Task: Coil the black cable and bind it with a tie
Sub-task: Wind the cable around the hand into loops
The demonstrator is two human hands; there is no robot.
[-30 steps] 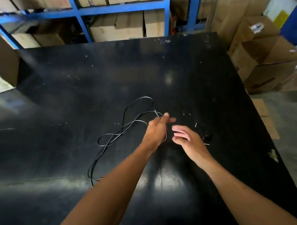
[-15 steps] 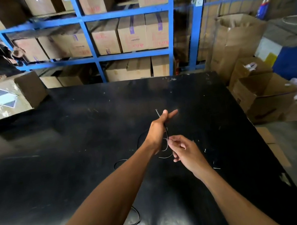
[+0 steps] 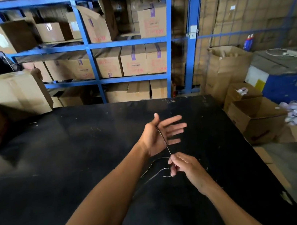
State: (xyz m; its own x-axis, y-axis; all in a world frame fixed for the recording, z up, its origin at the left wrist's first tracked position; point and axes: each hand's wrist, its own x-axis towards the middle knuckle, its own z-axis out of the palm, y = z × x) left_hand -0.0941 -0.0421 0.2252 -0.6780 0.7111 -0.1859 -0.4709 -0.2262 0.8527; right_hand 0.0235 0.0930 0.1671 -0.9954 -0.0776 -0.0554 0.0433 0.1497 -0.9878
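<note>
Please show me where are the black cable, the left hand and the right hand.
black cable (image 3: 164,142), head view, stretch across the palm.
left hand (image 3: 156,136), head view, open palm.
right hand (image 3: 184,164), head view, knuckles.

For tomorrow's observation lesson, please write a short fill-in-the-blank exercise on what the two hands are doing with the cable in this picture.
1. The black cable runs across the palm of the ____ hand, whose fingers are spread.
2. The right hand pinches the cable between its ____.
3. The table top is ____ in colour.
4. The shelf frame behind the table is ____.

Missing words: left; fingertips; black; blue
</note>
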